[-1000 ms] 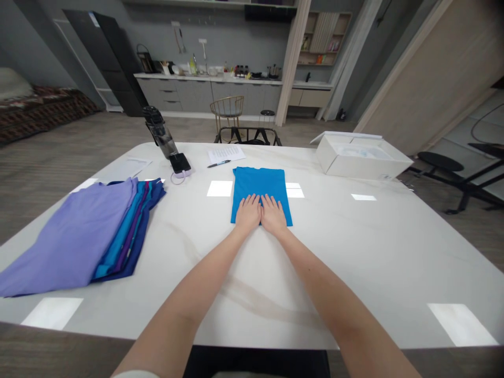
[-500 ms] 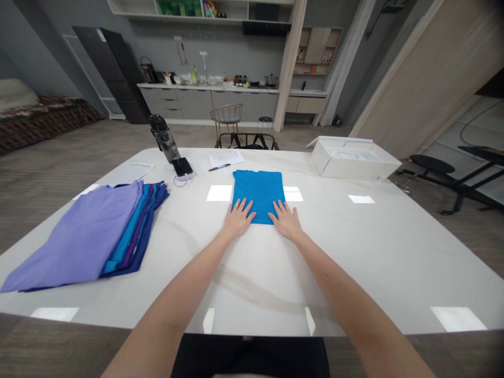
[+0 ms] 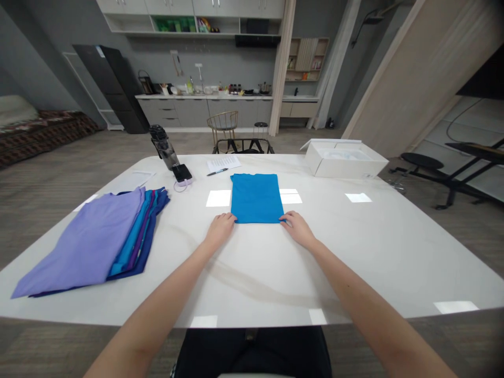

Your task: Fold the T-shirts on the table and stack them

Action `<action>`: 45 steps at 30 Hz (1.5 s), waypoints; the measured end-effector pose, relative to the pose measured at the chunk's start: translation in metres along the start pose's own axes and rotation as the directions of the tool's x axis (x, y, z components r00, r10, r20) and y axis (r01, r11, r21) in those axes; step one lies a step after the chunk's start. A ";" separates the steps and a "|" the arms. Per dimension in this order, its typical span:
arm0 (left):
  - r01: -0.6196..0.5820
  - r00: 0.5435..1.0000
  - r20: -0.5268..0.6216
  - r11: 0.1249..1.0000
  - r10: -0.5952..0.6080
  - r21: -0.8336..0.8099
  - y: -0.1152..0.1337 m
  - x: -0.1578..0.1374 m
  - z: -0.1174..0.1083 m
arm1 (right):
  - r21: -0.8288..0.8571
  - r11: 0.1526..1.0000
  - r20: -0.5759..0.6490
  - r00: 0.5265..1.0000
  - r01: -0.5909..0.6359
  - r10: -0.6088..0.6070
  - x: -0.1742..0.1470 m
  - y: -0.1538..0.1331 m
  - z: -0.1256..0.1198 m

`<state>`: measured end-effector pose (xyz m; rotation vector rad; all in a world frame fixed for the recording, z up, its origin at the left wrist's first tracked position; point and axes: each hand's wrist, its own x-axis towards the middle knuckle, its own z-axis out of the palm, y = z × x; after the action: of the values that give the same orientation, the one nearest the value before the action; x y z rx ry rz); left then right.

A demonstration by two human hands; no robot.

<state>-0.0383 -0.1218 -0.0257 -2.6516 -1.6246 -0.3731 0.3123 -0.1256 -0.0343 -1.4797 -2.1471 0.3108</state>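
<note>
In the head view, a folded blue cloth [image 3: 256, 199] lies flat on the white table [image 3: 366, 247], just above the middle of the frame. Its near edge runs straight from left to right, and its two sides go up the frame, away from the person. It looks a bit wider than tall here — but the view is slanted, so I cannot tell which way is really longer. A small corner pokes out at its upper left.

The left hand [image 3: 222, 229] has its fingers bent and pinches the lower left corner. The right hand [image 3: 298, 228] pinches the lower right corner with thumb and finger.

At the left of the frame is a pile of clothes [image 3: 84, 239], with a light purple one on top. Above the blue cloth are a pen [image 3: 217, 171] and a paper [image 3: 223, 163] — a white box [image 3: 350, 167] sits at the upper right.
</note>
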 end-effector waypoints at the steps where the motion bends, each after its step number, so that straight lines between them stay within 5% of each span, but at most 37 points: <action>1: 0.015 1.000 0.010 1.000 -0.015 0.027 0.003 0.001 -0.001 | -0.044 0.999 0.008 1.000 -0.004 0.005 0.001 -0.004 -0.001; 5: 0.041 0.998 0.049 0.997 -0.044 0.066 0.012 0.001 -0.007 | -0.205 0.979 0.072 0.997 -0.020 0.035 0.002 -0.021 -0.007; 9: 0.017 0.994 0.108 0.999 -0.021 0.033 0.018 -0.023 -0.018 | -0.125 0.992 0.209 0.977 -0.019 0.045 -0.017 -0.038 -0.022; 17: -0.069 0.944 0.312 0.990 0.105 -0.124 0.060 -0.121 -0.056 | 0.075 0.987 0.533 0.842 -0.142 0.081 -0.100 -0.077 -0.064; 21: -0.056 0.931 0.330 0.956 0.155 -0.289 0.073 -0.143 -0.069 | 0.152 0.954 0.619 0.778 -0.257 0.110 -0.121 -0.086 -0.077; 24: -0.007 0.939 0.318 0.935 0.128 -0.356 0.070 -0.131 -0.069 | 0.207 0.934 0.583 0.803 -0.291 0.121 -0.112 -0.080 -0.073; 28: 0.089 0.975 0.224 0.931 -0.008 -0.353 0.050 -0.083 -0.058 | 0.163 0.956 0.316 0.931 -0.244 0.184 -0.066 -0.053 -0.048; 31: 0.199 0.977 0.132 0.939 -0.168 -0.279 0.033 -0.036 -0.047 | 0.101 0.958 0.132 0.958 -0.270 0.256 -0.018 -0.028 -0.023; 37: 0.366 0.929 0.015 0.915 -0.369 -0.169 0.010 0.037 -0.019 | 0.009 0.900 -0.091 0.896 -0.436 0.435 0.046 0.002 0.005; 40: 0.437 0.896 0.006 0.881 -0.443 -0.181 0.006 0.050 -0.003 | -0.049 0.855 -0.065 0.856 -0.516 0.513 0.053 0.002 0.004; 45: 0.418 0.907 -0.014 0.902 -0.421 -0.107 0.006 0.057 0.015 | -0.150 0.836 0.085 0.836 -0.528 0.543 0.054 -0.010 0.000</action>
<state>-0.0052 -0.0726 -0.0279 -2.3179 -2.2195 -0.5183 0.2895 -0.0798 -0.0142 -2.1808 -1.8190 0.4855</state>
